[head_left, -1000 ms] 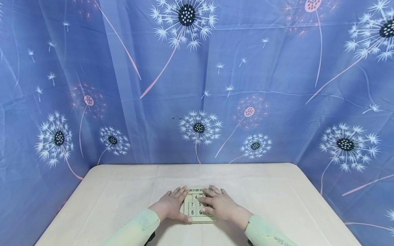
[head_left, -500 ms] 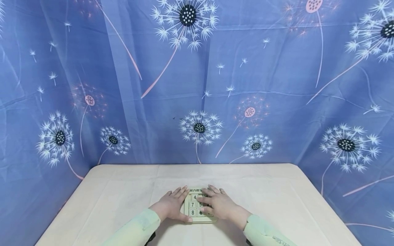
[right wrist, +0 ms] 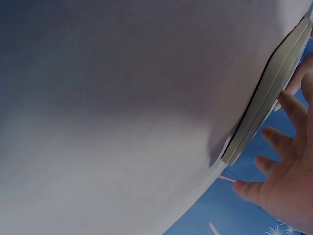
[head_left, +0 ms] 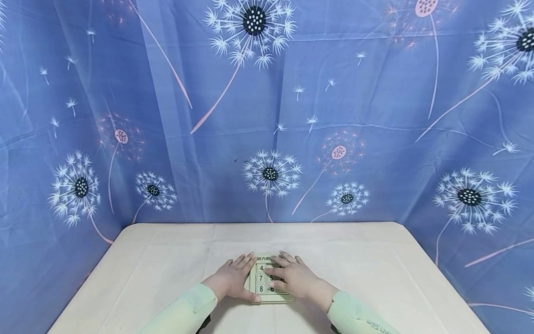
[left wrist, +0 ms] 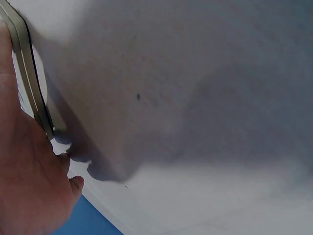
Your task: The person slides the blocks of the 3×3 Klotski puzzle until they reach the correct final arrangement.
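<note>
A pale green sliding number puzzle (head_left: 273, 299) lies flat on the table. Tile 4 (head_left: 261, 268) stands at the upper left of its grid, above tile 7 (head_left: 260, 278) and tile 8 (head_left: 261, 289). My left hand (head_left: 233, 280) lies along the puzzle's left side, fingers stretched away and thumb at the near left corner. Over the right part of the grid is my right hand (head_left: 298, 277), its fingers spread and one fingertip right at tile 4. It hides most of the right-hand tiles. In the right wrist view the puzzle's edge (right wrist: 269, 93) shows beside these fingers.
The puzzle rests on a cream-covered table (head_left: 354, 250) with rounded far corners. Behind and along both sides hangs a blue curtain (head_left: 225, 176) printed with dandelions.
Tile 4 has slid left along the top row, into line above tile 7. My right hand has shifted slightly left with it. The left hand stays in place.
</note>
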A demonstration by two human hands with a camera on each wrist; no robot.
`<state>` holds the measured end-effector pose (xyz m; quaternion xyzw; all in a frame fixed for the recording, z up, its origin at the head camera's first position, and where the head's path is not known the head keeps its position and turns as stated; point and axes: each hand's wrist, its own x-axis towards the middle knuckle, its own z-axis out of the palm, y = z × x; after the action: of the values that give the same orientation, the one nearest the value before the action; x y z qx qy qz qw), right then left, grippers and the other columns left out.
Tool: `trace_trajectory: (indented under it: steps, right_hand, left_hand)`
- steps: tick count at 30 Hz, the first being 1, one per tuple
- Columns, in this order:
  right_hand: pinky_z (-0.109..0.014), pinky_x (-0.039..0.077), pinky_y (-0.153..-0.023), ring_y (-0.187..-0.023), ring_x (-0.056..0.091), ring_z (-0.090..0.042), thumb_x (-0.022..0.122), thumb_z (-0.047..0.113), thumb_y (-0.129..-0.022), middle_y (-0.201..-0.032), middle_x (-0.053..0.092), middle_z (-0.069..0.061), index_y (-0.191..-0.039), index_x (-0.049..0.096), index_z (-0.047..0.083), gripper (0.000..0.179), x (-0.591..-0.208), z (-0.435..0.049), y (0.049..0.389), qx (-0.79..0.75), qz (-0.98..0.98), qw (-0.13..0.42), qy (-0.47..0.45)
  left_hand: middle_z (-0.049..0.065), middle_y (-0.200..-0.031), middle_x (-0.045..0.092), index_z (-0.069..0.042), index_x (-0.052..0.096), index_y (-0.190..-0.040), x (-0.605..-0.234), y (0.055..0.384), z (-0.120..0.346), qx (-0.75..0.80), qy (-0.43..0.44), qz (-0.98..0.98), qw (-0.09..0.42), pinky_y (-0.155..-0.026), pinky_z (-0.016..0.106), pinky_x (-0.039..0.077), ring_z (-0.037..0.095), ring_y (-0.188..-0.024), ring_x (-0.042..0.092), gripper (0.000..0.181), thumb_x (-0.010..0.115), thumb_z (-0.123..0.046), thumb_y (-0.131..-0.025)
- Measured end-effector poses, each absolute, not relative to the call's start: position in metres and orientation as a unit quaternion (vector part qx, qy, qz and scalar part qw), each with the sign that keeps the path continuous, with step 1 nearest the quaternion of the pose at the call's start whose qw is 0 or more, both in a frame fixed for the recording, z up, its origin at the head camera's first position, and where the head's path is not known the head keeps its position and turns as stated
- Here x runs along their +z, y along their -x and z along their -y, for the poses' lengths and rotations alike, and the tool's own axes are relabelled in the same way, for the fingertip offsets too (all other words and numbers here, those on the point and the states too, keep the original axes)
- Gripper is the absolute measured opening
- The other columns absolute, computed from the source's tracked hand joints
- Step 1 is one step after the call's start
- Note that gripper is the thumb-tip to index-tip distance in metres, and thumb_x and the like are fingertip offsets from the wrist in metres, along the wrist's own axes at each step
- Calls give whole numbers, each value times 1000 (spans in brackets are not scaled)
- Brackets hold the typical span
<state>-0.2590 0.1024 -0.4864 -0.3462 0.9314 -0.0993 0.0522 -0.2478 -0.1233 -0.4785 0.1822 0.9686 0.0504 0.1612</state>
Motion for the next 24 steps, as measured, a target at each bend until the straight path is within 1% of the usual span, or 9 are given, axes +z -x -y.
trace_trajectory:
  steps: [10, 17, 24]
  right_hand:
    - [-72, 38, -116, -150, 41, -41, 59, 48, -100, -157, 51, -9, -141, 63, 27, 46, -486, -98, 259, -94, -932, 51, 347]
    - [-73, 37, -116, -150, 40, -42, 59, 50, -100, -157, 51, -9, -141, 63, 28, 47, -488, -99, 261, -101, -932, 54, 344]
    - [-73, 36, -117, -151, 39, -42, 59, 49, -100, -159, 50, -11, -143, 61, 24, 50, -486, -99, 262, -109, -929, 53, 349]
  left_hand:
    - [5, -173, 25, -11, 31, -161, -478, 248, 124, 49, -183, -969, 160, -130, 52, 29, 29, -159, 28, 111, 72, -73, -79]
    - [4, -173, 24, -12, 31, -161, -478, 247, 124, 51, -181, -969, 163, -130, 51, 29, 28, -159, 28, 111, 72, -74, -79]
    - [4, -173, 24, -12, 30, -162, -479, 248, 124, 57, -182, -968, 163, -130, 52, 28, 28, -159, 28, 111, 73, -73, -79]
